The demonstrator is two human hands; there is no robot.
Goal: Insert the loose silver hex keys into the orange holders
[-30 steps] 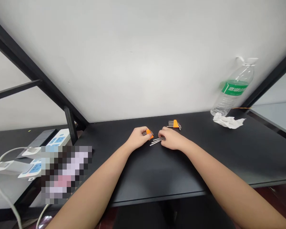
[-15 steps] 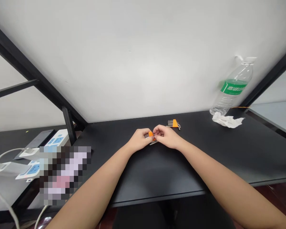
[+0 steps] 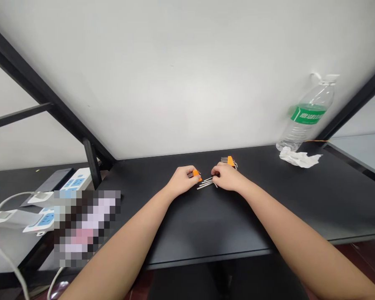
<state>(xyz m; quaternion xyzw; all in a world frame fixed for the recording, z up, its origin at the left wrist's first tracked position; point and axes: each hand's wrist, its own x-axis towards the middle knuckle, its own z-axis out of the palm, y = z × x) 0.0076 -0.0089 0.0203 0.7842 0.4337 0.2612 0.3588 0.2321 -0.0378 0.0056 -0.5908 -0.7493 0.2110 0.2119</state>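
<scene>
Between the fingers and thumb of my left hand (image 3: 183,181) is an orange hex key holder (image 3: 196,175) with a few thin metal keys in it. To its right, loose silver hex keys (image 3: 205,183) lie side by side on the black table. My right hand (image 3: 227,176) is closed in a pinch on a hex key at the bent ends of these loose ones; its fingertips partly hide the hold. Just behind the right hand lies a second orange holder (image 3: 230,161) filled with hex keys, partly covered by that hand.
The black table (image 3: 212,225) meets a white wall. At the back right stand a clear bottle with a green label (image 3: 308,116) and a crumpled tissue (image 3: 300,158). Power strips (image 3: 76,183) and white cables (image 3: 3,250) are at the left, beside a black metal frame (image 3: 92,164).
My right hand has moved right, away from the orange holder in my left hand, toward the second holder. The loose hex keys now show between the hands.
</scene>
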